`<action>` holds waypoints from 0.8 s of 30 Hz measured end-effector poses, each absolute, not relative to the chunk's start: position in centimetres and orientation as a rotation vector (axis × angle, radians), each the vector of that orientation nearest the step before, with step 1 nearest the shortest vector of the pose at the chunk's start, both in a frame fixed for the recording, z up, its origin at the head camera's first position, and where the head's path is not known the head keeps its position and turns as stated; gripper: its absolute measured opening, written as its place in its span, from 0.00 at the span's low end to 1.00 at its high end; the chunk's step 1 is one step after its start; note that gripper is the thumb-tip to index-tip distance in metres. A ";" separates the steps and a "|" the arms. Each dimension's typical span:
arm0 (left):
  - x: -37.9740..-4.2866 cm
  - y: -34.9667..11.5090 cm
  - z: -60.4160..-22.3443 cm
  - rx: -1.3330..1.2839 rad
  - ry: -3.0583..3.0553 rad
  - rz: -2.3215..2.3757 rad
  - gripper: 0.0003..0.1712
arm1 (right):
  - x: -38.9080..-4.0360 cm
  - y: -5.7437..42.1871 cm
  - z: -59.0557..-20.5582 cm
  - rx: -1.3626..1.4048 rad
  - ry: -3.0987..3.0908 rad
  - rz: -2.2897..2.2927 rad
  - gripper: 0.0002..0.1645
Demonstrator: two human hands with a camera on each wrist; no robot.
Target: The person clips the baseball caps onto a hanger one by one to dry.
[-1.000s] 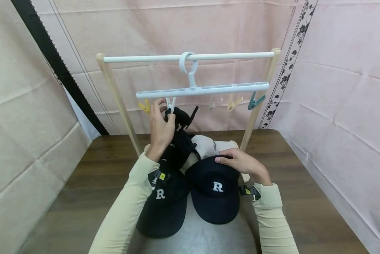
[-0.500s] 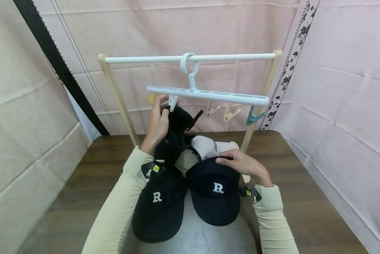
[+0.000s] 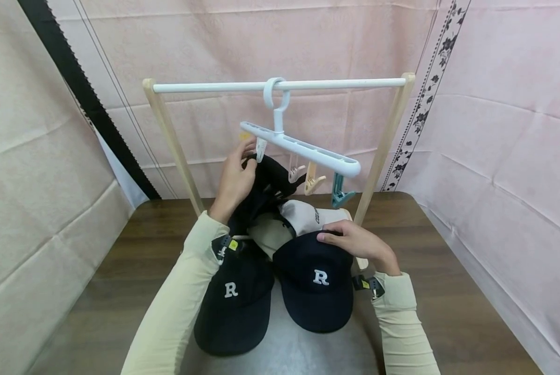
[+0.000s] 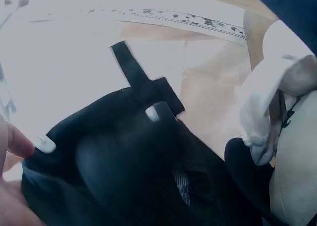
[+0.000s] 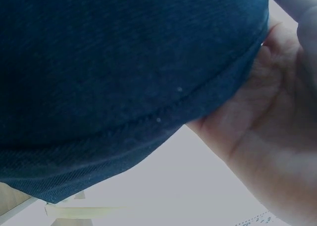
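My left hand [image 3: 237, 179] is raised at the white clip [image 3: 261, 149] under the light-blue hanger [image 3: 303, 148], its fingers pinching the edge of a black cap [image 3: 270, 174]. In the left wrist view that cap [image 4: 124, 151] hangs with its back strap sticking up, and the clip's white tip [image 4: 45, 143] lies on its edge beside my fingertip. My right hand [image 3: 361, 242] grips the crown of a navy cap [image 3: 319, 286] with a white R. Dark fabric of this cap [image 5: 124, 72] fills much of the right wrist view, with my palm against its edge.
Another black cap with an R [image 3: 235, 312] lies on the wooden table [image 3: 448, 291] below my left forearm. A white cap [image 3: 308, 216] and a beige one [image 3: 270, 232] sit behind. Teal [image 3: 340, 192], cream [image 3: 314, 178] and pink [image 3: 295, 169] clips dangle from the hanger on the rack's bar [image 3: 205, 87].
The hanger has turned about its hook, its right end swinging nearer and leftward with its clips. My left hand shifted left, then slightly back, with the black cap. The right hand stayed put.
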State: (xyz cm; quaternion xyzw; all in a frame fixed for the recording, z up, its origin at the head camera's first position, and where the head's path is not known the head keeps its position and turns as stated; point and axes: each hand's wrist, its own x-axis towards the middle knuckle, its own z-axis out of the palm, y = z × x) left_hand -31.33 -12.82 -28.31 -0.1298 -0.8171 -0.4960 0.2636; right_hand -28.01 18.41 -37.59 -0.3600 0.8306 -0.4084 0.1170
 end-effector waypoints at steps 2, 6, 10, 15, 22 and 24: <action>-30.7 -12.4 -28.6 -0.313 -2.160 -1.256 0.29 | -28.1 18.4 -37.7 -1.060 2.435 -1.192 0.14; -29.3 -11.0 -29.3 -0.347 -1.976 -1.086 0.26 | -28.2 18.2 -37.7 -1.059 2.427 -1.194 0.14; -28.4 -8.6 -29.8 -0.564 -1.905 -1.091 0.23 | -28.3 18.0 -37.6 -1.051 2.432 -1.186 0.14; -28.3 -5.4 -29.0 -0.691 -2.043 -1.339 0.28 | -28.3 17.8 -37.6 -1.038 2.440 -1.167 0.15; -27.5 -3.2 -27.5 -0.736 -2.004 -1.840 0.26 | -28.1 17.7 -37.6 -1.031 2.411 -1.171 0.14; -27.1 -3.0 -27.3 -0.723 -1.983 -1.897 0.23 | -28.0 17.6 -37.5 -1.036 2.407 -1.171 0.13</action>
